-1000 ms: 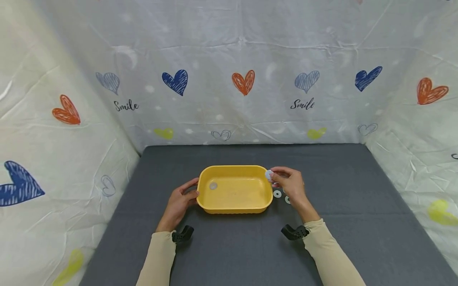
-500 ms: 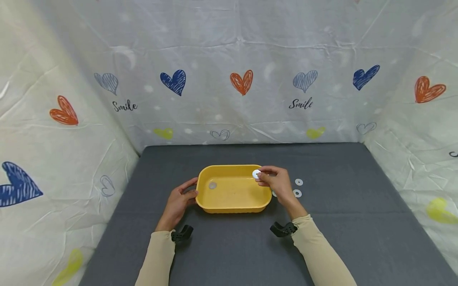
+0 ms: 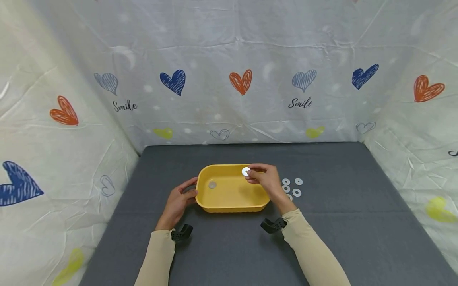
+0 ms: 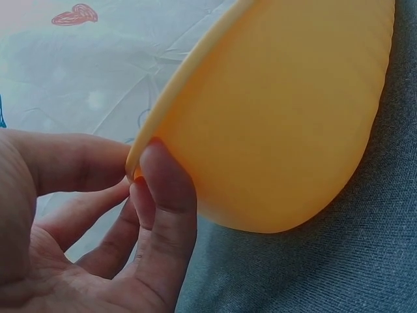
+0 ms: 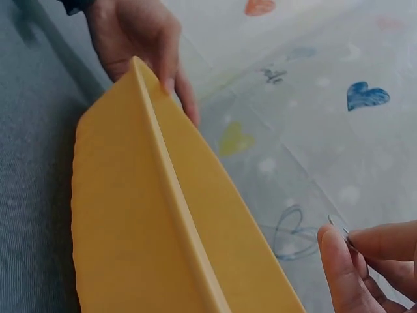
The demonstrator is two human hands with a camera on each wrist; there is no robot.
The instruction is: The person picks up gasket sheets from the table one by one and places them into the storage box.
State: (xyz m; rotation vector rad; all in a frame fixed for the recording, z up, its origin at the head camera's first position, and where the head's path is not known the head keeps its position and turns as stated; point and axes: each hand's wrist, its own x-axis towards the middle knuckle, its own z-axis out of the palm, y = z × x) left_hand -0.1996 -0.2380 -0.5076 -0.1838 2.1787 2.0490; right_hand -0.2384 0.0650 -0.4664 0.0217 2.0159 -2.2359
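Observation:
A yellow plastic tray [image 3: 232,194] with rounded corners stands on the table. My left hand [image 3: 177,204] pinches its left end; in the left wrist view thumb and forefinger meet at the rim [image 4: 189,68]. Above the tray's right part, my right hand [image 3: 268,180] pinches a flat white washer [image 3: 245,171] between thumb and fingers. That washer [image 5: 333,222] shows as a thin edge in the right wrist view, apart from the tray. Inside the tray, toward the left, lies a greyish disc [image 3: 212,185]; whether it has a hole is too small to tell.
Several white washers, one of them a separate washer [image 3: 298,181] at the back, lie on the table right of the tray, one partly hidden by my right arm. A dark grey cloth [image 3: 229,254] covers the table. A heart-printed white curtain [image 3: 211,107] hangs behind and at both sides.
My right hand has moved left with the washer, from the tray's right edge to above its inside. The washers on the table have come into view. My left hand stays at the tray.

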